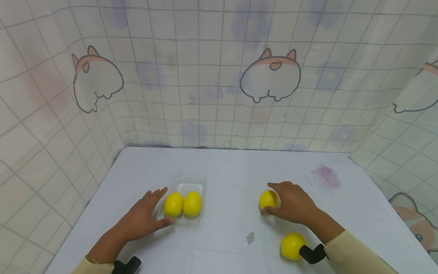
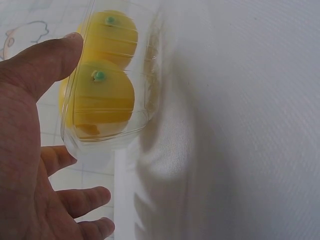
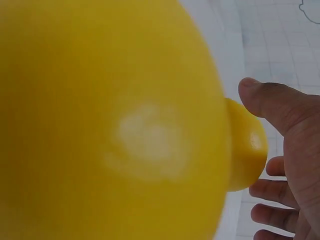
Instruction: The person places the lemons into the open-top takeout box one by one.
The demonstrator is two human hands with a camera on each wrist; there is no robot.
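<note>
A clear plastic container (image 2: 150, 92) holds two yellow lemons, a left one (image 1: 173, 204) and a right one (image 1: 192, 204), with green stem spots seen through its wall. Beside its left side is my left hand (image 1: 142, 219), thumb and fingers spread; the thumb lies at the rim. On the other side, my right hand (image 1: 294, 201) is around a third lemon (image 1: 267, 199), fingers at its far side and thumb at its near side. Whether they touch it is unclear. Another lemon (image 1: 293, 246) sits under the right wrist and fills much of the right wrist view (image 3: 125, 125).
All of this stands on a white table (image 1: 232, 182). A grey patch (image 1: 250, 238) marks its surface near the middle, and a pinkish stain (image 1: 327, 176) is at the back right. Patterned curtains (image 1: 205, 76) enclose the back and sides.
</note>
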